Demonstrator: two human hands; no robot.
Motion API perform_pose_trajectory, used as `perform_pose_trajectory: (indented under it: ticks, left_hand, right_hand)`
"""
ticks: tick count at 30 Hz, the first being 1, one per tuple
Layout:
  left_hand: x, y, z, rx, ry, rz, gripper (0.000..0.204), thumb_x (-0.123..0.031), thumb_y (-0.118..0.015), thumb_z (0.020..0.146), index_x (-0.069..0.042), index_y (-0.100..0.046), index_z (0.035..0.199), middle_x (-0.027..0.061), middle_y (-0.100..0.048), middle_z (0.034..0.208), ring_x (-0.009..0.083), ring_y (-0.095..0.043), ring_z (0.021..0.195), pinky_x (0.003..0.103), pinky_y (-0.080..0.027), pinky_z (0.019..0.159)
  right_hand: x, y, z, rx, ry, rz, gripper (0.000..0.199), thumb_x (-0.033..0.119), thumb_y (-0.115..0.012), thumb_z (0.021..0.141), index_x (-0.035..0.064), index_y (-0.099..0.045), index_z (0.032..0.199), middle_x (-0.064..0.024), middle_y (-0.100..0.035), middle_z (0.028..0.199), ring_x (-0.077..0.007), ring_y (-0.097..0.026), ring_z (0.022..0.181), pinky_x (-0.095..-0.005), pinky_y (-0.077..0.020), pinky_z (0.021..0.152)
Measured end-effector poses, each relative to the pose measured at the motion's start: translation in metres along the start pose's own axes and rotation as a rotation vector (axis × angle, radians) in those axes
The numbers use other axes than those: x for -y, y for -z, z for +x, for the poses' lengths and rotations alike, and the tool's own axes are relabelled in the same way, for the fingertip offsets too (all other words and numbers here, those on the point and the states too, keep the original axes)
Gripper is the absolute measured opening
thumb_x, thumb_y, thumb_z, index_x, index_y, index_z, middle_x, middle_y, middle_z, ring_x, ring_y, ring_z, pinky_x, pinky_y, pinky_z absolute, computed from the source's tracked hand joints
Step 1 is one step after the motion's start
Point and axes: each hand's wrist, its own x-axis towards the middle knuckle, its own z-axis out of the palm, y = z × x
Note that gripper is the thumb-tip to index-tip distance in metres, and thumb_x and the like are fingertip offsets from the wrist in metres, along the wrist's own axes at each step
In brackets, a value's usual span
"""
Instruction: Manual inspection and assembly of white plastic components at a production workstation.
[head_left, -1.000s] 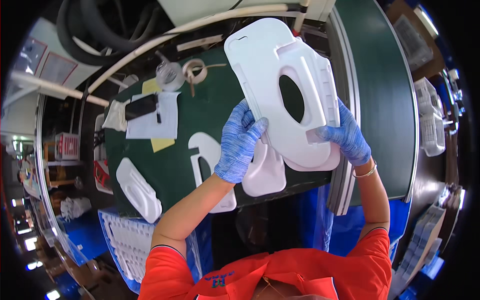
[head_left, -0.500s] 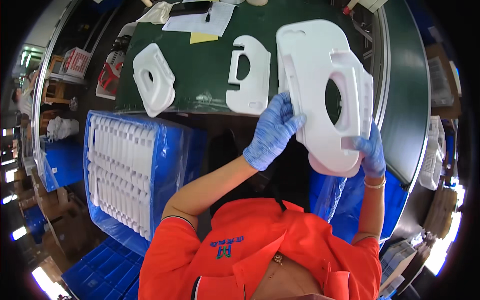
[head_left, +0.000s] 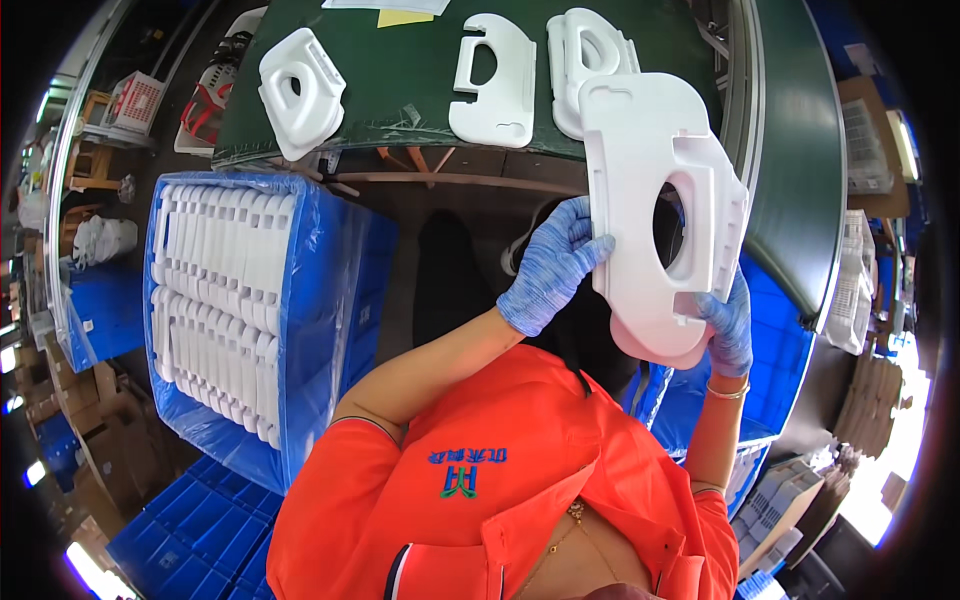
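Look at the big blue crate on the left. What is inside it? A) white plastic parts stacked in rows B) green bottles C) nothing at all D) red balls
A: the blue crate holds white plastic parts packed in neat rows, like the white part held up in both gloved hands.

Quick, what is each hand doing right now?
Left hand: closed on the left edge of the large white moulded plastic panel with an oval hole.
Right hand: gripping the same panel's lower right edge.

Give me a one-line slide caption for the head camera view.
Blue-gloved left hand and right hand hold a white moulded plastic part above a blue crate of stacked white parts.
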Motion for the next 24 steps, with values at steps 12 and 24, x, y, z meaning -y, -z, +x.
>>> perform_pose_trajectory:
  ticks: [12, 24]
  left_hand:
    - [0.000, 0.007, 0.014, -0.082, -0.073, -0.076, 0.039, -0.006, -0.063, 0.084, 0.001, -0.046, 0.119, 0.0058, -0.059, 0.105, 0.0113, -0.055, 0.098, 0.026, -0.045, 0.089]
    - [-0.020, 0.000, 0.081, -0.124, -0.104, -0.211, 0.038, -0.012, -0.069, 0.082, -0.002, -0.050, 0.113, -0.0009, -0.057, 0.096, 0.0062, -0.053, 0.089, 0.024, -0.044, 0.086]
  right_hand:
    - [-0.009, -0.001, 0.037, 0.086, -0.034, 0.078, 0.091, 0.035, -0.083, 0.061, -0.0013, -0.039, 0.132, -0.0067, -0.056, 0.117, -0.0154, -0.055, 0.105, -0.0295, -0.0452, 0.091]
    - [0.019, 0.010, 0.104, 0.112, 0.095, -0.059, 0.096, 0.030, -0.086, 0.060, -0.0020, -0.036, 0.135, -0.0082, -0.051, 0.123, -0.0167, -0.049, 0.112, -0.0322, -0.0401, 0.096]
